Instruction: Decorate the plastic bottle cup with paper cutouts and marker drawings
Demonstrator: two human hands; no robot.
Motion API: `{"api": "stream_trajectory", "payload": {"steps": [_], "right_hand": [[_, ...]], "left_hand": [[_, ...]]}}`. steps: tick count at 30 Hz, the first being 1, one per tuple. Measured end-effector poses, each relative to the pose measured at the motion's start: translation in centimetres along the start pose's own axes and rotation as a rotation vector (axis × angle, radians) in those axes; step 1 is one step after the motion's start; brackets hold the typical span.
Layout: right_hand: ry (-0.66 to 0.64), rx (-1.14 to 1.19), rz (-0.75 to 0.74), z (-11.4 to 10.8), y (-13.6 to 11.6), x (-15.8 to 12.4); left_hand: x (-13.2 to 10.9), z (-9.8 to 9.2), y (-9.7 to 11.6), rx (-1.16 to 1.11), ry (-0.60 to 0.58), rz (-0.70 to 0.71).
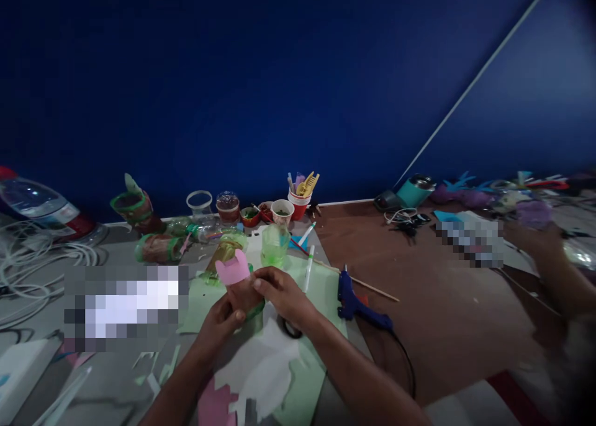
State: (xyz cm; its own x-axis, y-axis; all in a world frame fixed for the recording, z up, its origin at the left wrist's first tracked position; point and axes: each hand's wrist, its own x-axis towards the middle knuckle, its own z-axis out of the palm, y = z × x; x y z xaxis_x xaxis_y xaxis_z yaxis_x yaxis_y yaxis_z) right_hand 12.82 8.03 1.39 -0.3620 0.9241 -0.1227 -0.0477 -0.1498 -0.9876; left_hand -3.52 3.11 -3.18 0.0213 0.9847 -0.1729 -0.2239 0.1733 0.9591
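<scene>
Between my hands is a small craft cup (pixel 243 294), brown round the side with green at its edge. A pink paper cutout (pixel 234 267) with pointed corners stands at its top. My left hand (pixel 218 326) is closed round the cup's lower left side, thumb in front. On the other side, my right hand (pixel 285 297) pinches its upper right edge. Just behind stands a clear green plastic cup (pixel 274 244). Beneath my wrists lie white and pale green paper sheets (pixel 307 376) and a pink paper scrap (pixel 216 407). Dark scissor handles (pixel 292 330) show partly under my right wrist.
Right of my hands lies a blue glue gun (pixel 356 305) with its cord, beside a wooden stick (pixel 375 289). Cups, a red cup of tools (pixel 299 203) and cut bottles line the wall. Coiled white cable (pixel 41 277) fills the left. Another person's hand (pixel 526 236) is at far right.
</scene>
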Motion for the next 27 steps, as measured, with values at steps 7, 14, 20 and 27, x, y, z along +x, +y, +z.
{"api": "stream_trajectory", "payload": {"steps": [7, 14, 20, 27], "right_hand": [[0.036, -0.035, -0.081, -1.1, -1.8, -0.7], [0.057, -0.175, -0.211, -4.2, -6.4, -3.6], [0.270, -0.520, -0.110, -12.7, -2.3, -7.7], [0.310, -0.582, -0.084, -13.7, 0.6, -10.9]], "left_hand": [[0.1, 0.7, 0.5, -0.026, 0.039, 0.034], [-0.1, 1.3, 0.9, -0.206, 0.034, -0.015], [-0.6, 1.8, 1.7, -0.212, -0.022, -0.090], [-0.2, 2.3, 0.9, -0.209, -0.048, -0.060]]}}
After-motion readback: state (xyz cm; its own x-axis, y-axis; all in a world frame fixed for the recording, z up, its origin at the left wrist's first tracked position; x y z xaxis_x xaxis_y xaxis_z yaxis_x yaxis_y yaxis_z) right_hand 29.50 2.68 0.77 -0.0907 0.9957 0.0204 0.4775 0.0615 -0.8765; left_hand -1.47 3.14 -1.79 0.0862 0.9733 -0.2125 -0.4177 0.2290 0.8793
